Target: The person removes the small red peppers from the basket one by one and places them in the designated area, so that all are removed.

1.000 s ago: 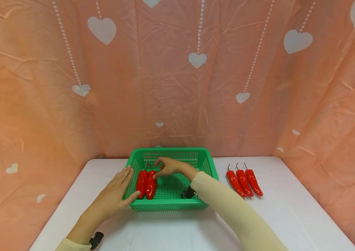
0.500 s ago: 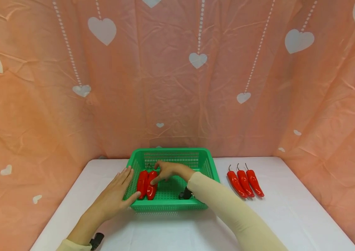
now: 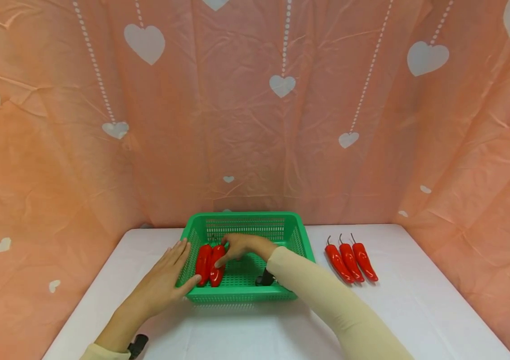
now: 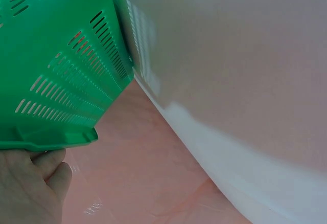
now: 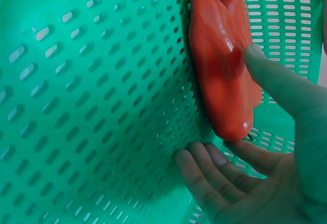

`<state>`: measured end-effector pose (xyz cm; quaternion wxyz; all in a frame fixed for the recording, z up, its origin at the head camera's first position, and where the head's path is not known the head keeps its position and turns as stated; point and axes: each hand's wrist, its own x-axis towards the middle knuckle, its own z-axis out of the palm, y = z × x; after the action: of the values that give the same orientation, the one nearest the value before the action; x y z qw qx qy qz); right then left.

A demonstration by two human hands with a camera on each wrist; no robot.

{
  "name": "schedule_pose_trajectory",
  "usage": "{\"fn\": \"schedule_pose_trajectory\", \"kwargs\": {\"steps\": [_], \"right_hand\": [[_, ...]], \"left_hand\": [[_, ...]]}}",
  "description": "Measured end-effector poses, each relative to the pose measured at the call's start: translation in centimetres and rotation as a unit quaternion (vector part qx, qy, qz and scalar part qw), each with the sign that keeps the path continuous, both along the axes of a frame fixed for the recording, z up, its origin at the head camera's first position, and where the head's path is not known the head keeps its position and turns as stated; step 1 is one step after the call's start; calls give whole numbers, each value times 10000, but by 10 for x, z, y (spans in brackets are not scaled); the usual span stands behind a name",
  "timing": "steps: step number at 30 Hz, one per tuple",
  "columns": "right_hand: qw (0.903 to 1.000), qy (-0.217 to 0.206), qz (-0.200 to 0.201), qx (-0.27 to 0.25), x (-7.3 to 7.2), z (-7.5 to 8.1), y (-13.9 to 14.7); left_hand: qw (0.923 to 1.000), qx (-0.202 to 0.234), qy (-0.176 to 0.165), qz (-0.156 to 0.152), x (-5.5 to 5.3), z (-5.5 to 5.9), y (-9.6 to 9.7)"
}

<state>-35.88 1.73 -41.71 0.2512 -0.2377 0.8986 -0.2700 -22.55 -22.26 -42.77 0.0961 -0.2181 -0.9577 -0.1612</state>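
Note:
Two red chili peppers lie side by side in the left part of a green plastic basket point(image 3: 255, 290), stems toward the back. My right hand point(image 3: 242, 245) reaches inside and holds the right-hand pepper point(image 3: 216, 277). In the right wrist view, its thumb point(image 5: 276, 75) presses on that pepper point(image 5: 217, 75) while the index finger touches the stem end; the other fingers stay off it. The left-hand pepper point(image 3: 202, 265) lies against its neighbour. My left hand point(image 3: 160, 282) rests along the basket's left rim with fingers extended and thumb over the front corner.
Three more red chili peppers point(image 3: 348, 260) lie in a row on the white tablecloth point(image 3: 399, 310), right of the basket. An orange curtain with white hearts point(image 3: 255, 125) hangs behind and at both sides. A dark wrist camera point(image 3: 138, 345) sits on the left wrist.
My right hand has lowered slightly onto the right-hand pepper in the basket, its thumb moving toward the front along it. The left hand and the peppers on the table have stayed put.

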Motion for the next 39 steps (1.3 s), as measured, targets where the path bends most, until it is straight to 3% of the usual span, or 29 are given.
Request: {"fn": "schedule_pose_trajectory", "kwargs": {"steps": [9, 20, 29, 39], "right_hand": [[9990, 309, -33, 332, 4, -1, -3], [9996, 219, -15, 177, 4, -1, -4], [9996, 68, 26, -265, 3, -1, -1], [9919, -601, -137, -1106, 4, 0, -3]], "left_hand": [[10000, 9, 34, -42, -1, 0, 0], [10000, 23, 21, -53, -1, 1, 0], [10000, 47, 50, -51, -1, -1, 0], [10000, 53, 74, -39, -2, -2, 0]]}}
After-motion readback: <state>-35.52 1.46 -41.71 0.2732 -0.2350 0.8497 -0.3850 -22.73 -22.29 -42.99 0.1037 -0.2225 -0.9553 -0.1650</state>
